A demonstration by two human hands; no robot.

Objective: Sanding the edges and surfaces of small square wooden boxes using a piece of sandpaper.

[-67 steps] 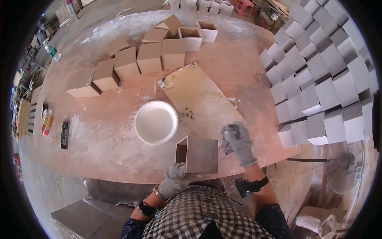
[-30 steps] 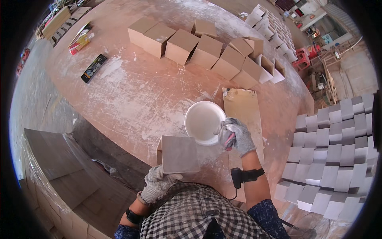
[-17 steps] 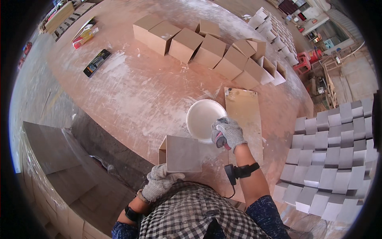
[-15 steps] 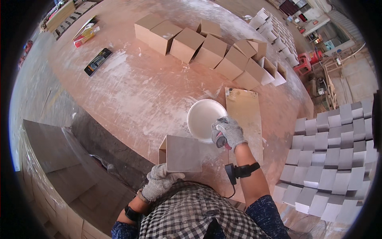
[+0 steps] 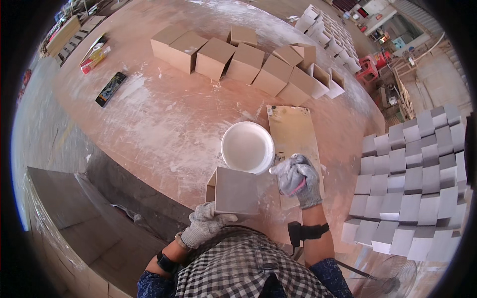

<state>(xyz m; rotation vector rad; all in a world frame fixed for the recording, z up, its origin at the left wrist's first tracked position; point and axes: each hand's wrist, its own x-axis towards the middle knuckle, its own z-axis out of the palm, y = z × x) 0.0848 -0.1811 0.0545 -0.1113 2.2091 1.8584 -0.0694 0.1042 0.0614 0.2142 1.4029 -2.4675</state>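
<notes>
My left hand (image 5: 207, 224), in a grey knit glove, is closed on the lower left edge of a small open-ended box (image 5: 237, 190). The box has a smooth grey face turned up and a brown inside showing at its left. To the right of a round white tub (image 5: 225, 149), my right hand (image 5: 297, 179) is closed in a whitish-stained glove. A bit of pink shows between its fingers, but the rest of what it holds is hidden. White paste or liquid (image 5: 246, 149) lies in the tub, just beyond the box.
A flat tan board (image 5: 293, 130) lies right of the tub. Several brown boxes (image 5: 243, 62) stand in a row at the far side. Stacked grey-white boxes (image 5: 402, 188) fill the right. A phone (image 5: 110, 89) lies at far left; a wrapped carton (image 5: 74, 198) stands near left.
My right hand has moved from over the tub's rim to beside it, nearer to me. My left hand still holds the box. The view has shifted slightly.
</notes>
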